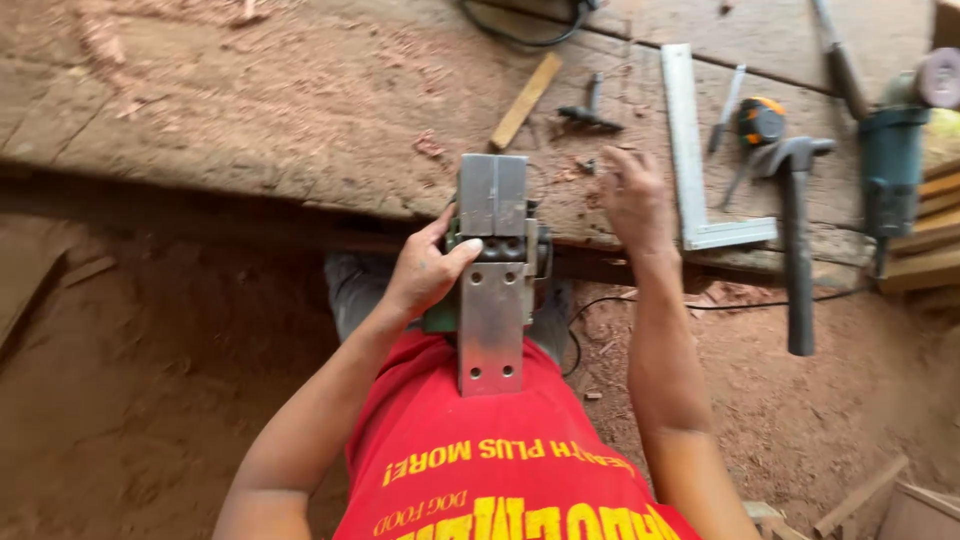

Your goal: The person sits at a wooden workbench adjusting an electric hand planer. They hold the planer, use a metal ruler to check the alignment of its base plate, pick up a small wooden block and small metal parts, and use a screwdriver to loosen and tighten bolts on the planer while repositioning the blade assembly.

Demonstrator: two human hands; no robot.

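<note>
While left hand (425, 272) grips the flat steel-soled power planer (492, 270) upside-down vs. belly at bench edge, right hand (632, 200) rests fingers loosely spread on rough wooden bench (300, 110), near alum. square (690, 160).

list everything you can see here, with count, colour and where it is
electric planer: 1, grey metal base up, green body, at the bench edge, against the person's front
workbench: 1, worn brown wood, across the top
steel square: 1, silver, on bench right of centre
hammer: 1, dark, overhanging bench edge at right
tape measure: 1, yellow and black, on bench
angle grinder: 1, green, far right
wood strip: 1, tan, on bench above planer
cable: 1, black, top centre
left hand: holds planer's side
right hand: flat on bench, holding nothing
</note>
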